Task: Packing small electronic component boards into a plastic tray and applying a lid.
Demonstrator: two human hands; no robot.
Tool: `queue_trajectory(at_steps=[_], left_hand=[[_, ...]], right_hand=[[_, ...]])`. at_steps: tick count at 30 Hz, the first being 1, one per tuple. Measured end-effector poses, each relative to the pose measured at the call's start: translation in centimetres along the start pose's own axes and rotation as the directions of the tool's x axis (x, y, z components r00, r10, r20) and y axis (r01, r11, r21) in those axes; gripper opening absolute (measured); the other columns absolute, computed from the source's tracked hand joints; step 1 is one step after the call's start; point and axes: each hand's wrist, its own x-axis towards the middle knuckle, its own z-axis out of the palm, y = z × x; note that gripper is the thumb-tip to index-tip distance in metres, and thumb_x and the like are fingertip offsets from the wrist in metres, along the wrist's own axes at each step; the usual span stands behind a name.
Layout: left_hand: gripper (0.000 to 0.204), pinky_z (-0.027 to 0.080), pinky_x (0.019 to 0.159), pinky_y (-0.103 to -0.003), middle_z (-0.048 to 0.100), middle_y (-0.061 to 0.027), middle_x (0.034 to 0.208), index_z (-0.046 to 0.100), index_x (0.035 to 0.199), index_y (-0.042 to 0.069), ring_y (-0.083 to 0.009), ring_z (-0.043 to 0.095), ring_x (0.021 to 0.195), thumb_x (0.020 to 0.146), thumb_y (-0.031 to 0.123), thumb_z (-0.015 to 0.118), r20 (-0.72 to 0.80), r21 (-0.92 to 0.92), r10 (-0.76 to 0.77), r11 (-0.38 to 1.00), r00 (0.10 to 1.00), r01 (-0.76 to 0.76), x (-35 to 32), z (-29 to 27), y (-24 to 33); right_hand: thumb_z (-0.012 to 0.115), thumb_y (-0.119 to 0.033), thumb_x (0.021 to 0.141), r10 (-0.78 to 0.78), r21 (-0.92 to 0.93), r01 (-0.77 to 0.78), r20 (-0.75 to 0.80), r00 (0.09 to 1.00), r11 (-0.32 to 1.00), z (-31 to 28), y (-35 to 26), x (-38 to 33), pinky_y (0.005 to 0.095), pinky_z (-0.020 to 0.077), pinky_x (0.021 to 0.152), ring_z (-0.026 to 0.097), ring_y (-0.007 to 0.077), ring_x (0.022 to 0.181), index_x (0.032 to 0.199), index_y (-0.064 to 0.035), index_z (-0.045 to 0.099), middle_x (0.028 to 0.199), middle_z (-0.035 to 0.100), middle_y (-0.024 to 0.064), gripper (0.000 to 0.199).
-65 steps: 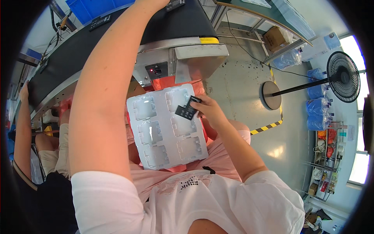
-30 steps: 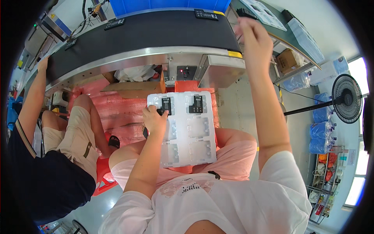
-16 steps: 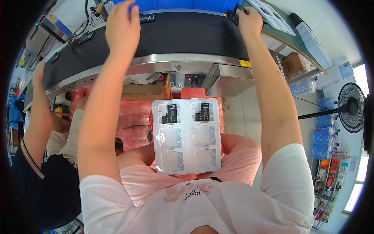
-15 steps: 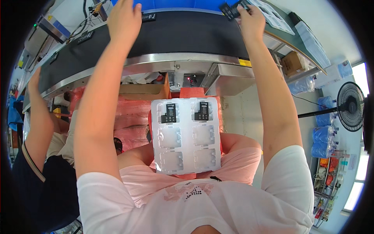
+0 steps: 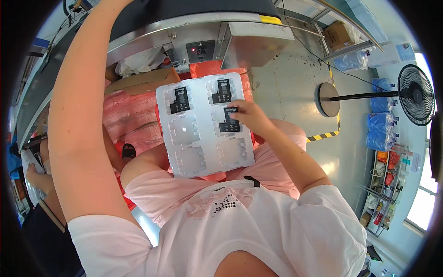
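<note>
A white plastic tray (image 5: 206, 138) with several moulded pockets rests on my lap. Black L-shaped phone batteries lie in its two far pockets, one at left (image 5: 180, 101) and one at right (image 5: 222, 92). My right hand (image 5: 249, 116) pinches another black battery (image 5: 228, 123) by its right edge, over the right middle pocket; whether it touches the pocket's floor I cannot tell. The left middle pocket and both near pockets hold nothing. My left arm stretches up toward the conveyor belt (image 5: 198, 8), and its hand is cut off by the top edge.
A metal box (image 5: 258, 44) juts below the conveyor's frame. Pink wrapped packs (image 5: 131, 117) and a cardboard box (image 5: 143, 82) lie beneath it. At right stands a black fan (image 5: 415, 94). Another person's arm (image 5: 40, 180) shows at far left.
My right hand has come down from the belt's far right to the tray with a battery. The view has tilted down, and my left hand has passed out of the top edge.
</note>
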Motion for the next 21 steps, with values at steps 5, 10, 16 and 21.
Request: queue_trajectory(at_steps=[5,10,16,21], left_hand=[[0.032,0.042,0.069,-0.031,0.057,-0.0100,0.086,0.061,0.094,0.002,-0.0217,0.053,0.077,0.080,0.030,0.063,0.272,-0.514,-0.189,0.800,0.944,0.308,-9.2,-4.1,1.9],[0.022,0.036,0.055,-0.019,0.054,0.0033,0.069,0.062,0.084,0.003,-0.0049,0.046,0.059,0.078,0.023,0.068,0.332,-0.814,-0.240,0.416,0.912,0.406,-23.4,-1.3,3.5],[0.020,0.037,0.052,-0.020,0.057,0.0009,0.068,0.063,0.081,0.001,-0.0063,0.049,0.056,0.081,0.020,0.067,0.593,-0.745,-0.507,-0.052,0.625,0.665,-35.5,8.8,2.5],[0.021,0.041,0.052,-0.023,0.058,-0.0039,0.063,0.064,0.082,0.000,-0.0097,0.051,0.054,0.080,0.021,0.066,0.545,-0.694,-0.484,0.196,0.685,0.692,-38.0,13.4,2.4]], right_hand=[[0.064,-0.012,0.075,-0.400,-0.558,0.254,-0.156,0.903,0.790,2.9,0.4,-1.9,0.0378,0.0472,0.073,0.056,0.0325,0.085,0.112,-0.0123,0.058,0.104,0.048,0.0144,0.037],[0.061,-0.013,0.078,-0.514,-0.758,0.332,-0.005,0.858,0.561,3.4,1.6,-4.9,0.0380,0.0437,0.086,0.052,0.0291,0.103,0.117,-0.0104,0.054,0.120,0.047,0.0114,0.040],[0.060,-0.015,0.077,-0.596,-0.851,0.406,0.143,0.790,0.334,4.4,3.8,-3.4,0.0405,0.0383,0.094,0.045,0.0291,0.116,0.111,-0.0080,0.056,0.123,0.049,0.0094,0.035],[0.059,-0.013,0.078,-0.707,-0.807,0.460,0.076,0.703,0.371,4.7,3.9,-2.7,0.0395,0.0412,0.089,0.054,0.0278,0.103,0.099,-0.0063,0.060,0.107,0.059,0.0088,0.023]])
